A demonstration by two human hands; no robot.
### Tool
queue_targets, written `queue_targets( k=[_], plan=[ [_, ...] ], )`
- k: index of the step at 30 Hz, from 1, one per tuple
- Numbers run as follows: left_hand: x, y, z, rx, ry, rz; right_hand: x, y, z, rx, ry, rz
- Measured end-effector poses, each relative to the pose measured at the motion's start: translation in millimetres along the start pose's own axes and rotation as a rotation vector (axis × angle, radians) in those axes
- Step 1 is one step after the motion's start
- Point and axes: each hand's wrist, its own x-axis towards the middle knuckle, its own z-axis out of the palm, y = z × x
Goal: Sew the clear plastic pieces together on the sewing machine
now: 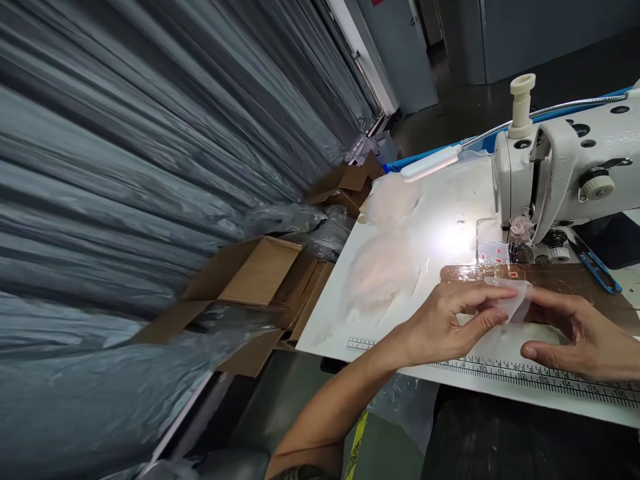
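A small piece of sheer white fabric (521,305) is pinched between the thumb and fingers of my left hand (450,323). My right hand (585,333) is at the fabric's other side, its fingertips against the edge and its thumb spread well away from them. Both hands are over the front of the white sewing table, just before the sewing machine (515,173). Its needle area lies beyond the fabric. Under the hands runs a brown plate (575,283), and nearer to me a printed ruler strip (530,373).
Two pale, sheer fabric piles (383,270) lie on the table's left part. Blue thread snips (597,267) rest beside a dark flat object at right. A lamp (430,165) lights the tabletop (325,333). Open cardboard boxes (260,273) and a grey curtain (150,167) stand left.
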Motion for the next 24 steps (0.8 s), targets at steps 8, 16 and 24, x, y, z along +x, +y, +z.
queue_targets(
  k=[8,16,24],
  plan=[
    [7,-1,-12.9,-0.137,0.163,-0.165,6,5,-5,0.261,-0.009,0.308],
    [32,-52,-32.0,0.279,0.254,-0.175,19,21,-8,-0.375,0.171,0.189],
    [84,-102,-21.6,0.924,-0.049,0.038,29,28,-15,-0.713,0.321,0.125]
  ],
)
